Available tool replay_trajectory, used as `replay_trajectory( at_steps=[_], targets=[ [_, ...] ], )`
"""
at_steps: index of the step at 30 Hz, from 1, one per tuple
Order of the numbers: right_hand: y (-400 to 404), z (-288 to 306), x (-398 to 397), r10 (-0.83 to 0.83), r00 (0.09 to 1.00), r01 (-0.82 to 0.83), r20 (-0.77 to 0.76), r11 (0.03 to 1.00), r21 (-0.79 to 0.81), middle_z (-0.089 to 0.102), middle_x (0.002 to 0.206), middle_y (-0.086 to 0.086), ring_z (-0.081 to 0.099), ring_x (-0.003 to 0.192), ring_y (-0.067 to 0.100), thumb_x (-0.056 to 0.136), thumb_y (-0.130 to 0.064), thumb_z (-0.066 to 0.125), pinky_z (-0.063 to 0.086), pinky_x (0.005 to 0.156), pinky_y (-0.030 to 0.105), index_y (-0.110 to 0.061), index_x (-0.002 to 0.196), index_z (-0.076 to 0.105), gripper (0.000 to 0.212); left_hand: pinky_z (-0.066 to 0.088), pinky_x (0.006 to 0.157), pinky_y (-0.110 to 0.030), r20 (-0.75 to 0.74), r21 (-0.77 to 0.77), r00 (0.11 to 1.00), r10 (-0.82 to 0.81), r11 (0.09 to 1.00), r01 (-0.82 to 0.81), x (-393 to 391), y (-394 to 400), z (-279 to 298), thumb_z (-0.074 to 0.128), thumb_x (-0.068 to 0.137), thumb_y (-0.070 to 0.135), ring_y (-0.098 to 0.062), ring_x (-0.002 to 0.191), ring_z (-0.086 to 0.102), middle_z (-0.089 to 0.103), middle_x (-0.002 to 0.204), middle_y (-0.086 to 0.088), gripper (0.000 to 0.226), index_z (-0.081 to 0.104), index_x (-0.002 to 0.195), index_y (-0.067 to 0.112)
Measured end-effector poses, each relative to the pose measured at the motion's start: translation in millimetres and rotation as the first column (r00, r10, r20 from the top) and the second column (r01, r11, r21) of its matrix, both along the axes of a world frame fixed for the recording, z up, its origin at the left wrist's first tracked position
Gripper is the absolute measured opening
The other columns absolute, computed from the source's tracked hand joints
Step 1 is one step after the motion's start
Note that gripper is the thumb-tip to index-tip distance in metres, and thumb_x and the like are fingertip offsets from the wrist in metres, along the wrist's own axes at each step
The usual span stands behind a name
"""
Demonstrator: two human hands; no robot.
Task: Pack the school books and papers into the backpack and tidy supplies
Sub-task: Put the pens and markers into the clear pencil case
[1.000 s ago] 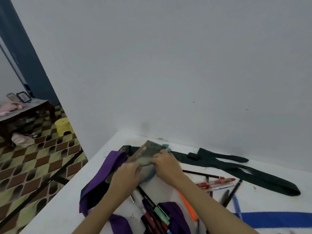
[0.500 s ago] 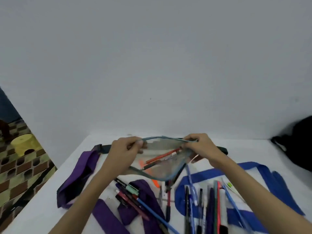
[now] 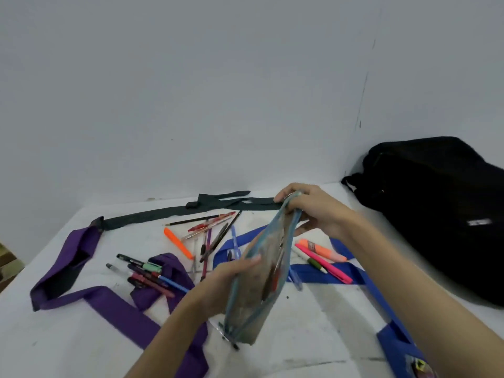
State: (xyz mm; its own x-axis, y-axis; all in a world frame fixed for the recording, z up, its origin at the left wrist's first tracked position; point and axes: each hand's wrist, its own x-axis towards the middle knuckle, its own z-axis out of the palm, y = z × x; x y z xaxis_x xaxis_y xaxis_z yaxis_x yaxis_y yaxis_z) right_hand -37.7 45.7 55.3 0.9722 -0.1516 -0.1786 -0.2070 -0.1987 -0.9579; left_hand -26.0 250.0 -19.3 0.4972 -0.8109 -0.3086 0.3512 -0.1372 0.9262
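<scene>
Head view: both hands hold a see-through pencil pouch (image 3: 261, 274) above the white table (image 3: 313, 323). Right hand (image 3: 313, 211) pinches its top end, left hand (image 3: 231, 279) grips its side. Step looks like filling the pouch; loose pens (image 3: 210, 236) lie beyond it, backpack (image 3: 436, 214) far right. Next: open the pouch mouth, gather pens.

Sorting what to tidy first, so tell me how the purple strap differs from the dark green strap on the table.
The purple strap is wide, lies near the table's front left and has pens lying on it. The dark green strap is narrower and stretches along the back by the wall. Both lie flat, and neither is held.
</scene>
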Motion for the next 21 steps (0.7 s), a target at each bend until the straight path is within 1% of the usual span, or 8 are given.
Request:
replay_trajectory(
  at_steps=[2,4,6,9,11,13,16,21],
  targets=[
    [0,-2,-8,0.034,0.999,-0.036,-0.025,0.998,-0.043,0.058,0.082,0.007,0.059,0.065,0.018,0.087,0.000,0.048,0.055,0.054,0.031,-0.017,0.104,0.058,0.026,0.052,0.064,-0.022,-0.033,-0.034,0.999,0.042,0.998,-0.043,-12,-12,-6,0.086,0.037,0.055,-0.010,0.072,0.067,0.056,0.109,-0.028,0.119,0.041,0.135,0.006],
    [2,-3,-14,0.055,0.998,-0.060,-0.040,0.990,-0.129,0.057,0.095,0.007,0.061,0.071,0.017,0.086,-0.004,0.056,0.056,0.057,0.031,-0.022,0.121,0.046,0.040,0.054,0.073,-0.028,-0.011,-0.045,0.996,0.087,0.995,-0.088,-19,-21,-10,0.085,0.036,0.056,-0.016,0.089,0.066,0.054,0.117,-0.019,0.128,0.031,0.143,0.011],
    [6,-4,-22,0.061,0.997,-0.068,-0.037,0.973,-0.220,0.054,0.098,0.006,0.061,0.071,0.017,0.082,-0.007,0.063,0.052,0.051,0.026,-0.028,0.126,0.033,0.057,0.053,0.079,-0.036,-0.005,-0.067,0.987,0.159,0.985,-0.159,-21,-26,-12,0.084,0.033,0.060,-0.022,0.102,0.062,0.056,0.120,-0.010,0.127,0.035,0.142,0.018],
    [16,-11,-34,0.034,0.999,-0.033,-0.003,0.954,-0.297,0.056,0.094,0.005,0.060,0.065,0.016,0.081,-0.010,0.064,0.045,0.045,0.021,-0.027,0.116,0.033,0.051,0.054,0.073,-0.030,0.019,-0.106,0.964,0.264,0.959,-0.261,-22,-30,-10,0.078,0.045,0.063,-0.017,0.097,0.067,0.068,0.110,-0.002,0.101,0.048,0.132,0.022],
    [19,-14,-35,-0.032,0.998,0.044,0.056,0.969,-0.242,0.059,0.083,0.004,0.061,0.056,0.012,0.084,-0.004,0.058,0.048,0.044,0.022,-0.017,0.102,0.046,0.025,0.054,0.071,-0.028,0.010,-0.162,0.963,0.271,0.950,-0.266,-24,-31,-5,0.063,0.073,0.056,-0.014,0.089,0.070,0.073,0.098,0.001,0.061,0.058,0.121,0.019],
    [22,-16,-32,-0.111,0.989,0.121,0.095,0.987,-0.105,0.060,0.075,0.007,0.061,0.046,0.010,0.086,0.002,0.053,0.048,0.043,0.021,-0.010,0.091,0.055,0.014,0.051,0.075,-0.034,-0.045,-0.171,0.962,0.268,0.947,-0.272,-26,-33,-3,0.045,0.080,0.050,-0.016,0.082,0.070,0.074,0.087,-0.002,0.046,0.065,0.105,0.018],
    [31,-25,-26,-0.176,0.980,0.178,0.091,0.984,-0.005,0.063,0.083,0.013,0.064,0.060,0.019,0.088,-0.004,0.056,0.056,0.054,0.029,-0.003,0.101,0.060,0.014,0.049,0.072,-0.037,-0.059,-0.177,0.949,0.311,0.932,-0.316,-30,-37,1,0.038,0.084,0.051,-0.021,0.071,0.066,0.070,0.075,-0.009,0.048,0.065,0.093,0.013],
    [39,-37,-22,-0.254,0.965,0.239,0.069,0.956,0.171,0.065,0.084,0.012,0.064,0.067,0.020,0.089,-0.016,0.062,0.051,0.055,0.029,-0.002,0.105,0.061,0.021,0.052,0.079,-0.042,-0.108,-0.187,0.944,0.312,0.926,-0.328,-21,-33,-7,0.043,0.065,0.064,-0.030,0.089,0.066,0.070,0.099,-0.017,0.074,0.065,0.111,0.010]
  ],
)
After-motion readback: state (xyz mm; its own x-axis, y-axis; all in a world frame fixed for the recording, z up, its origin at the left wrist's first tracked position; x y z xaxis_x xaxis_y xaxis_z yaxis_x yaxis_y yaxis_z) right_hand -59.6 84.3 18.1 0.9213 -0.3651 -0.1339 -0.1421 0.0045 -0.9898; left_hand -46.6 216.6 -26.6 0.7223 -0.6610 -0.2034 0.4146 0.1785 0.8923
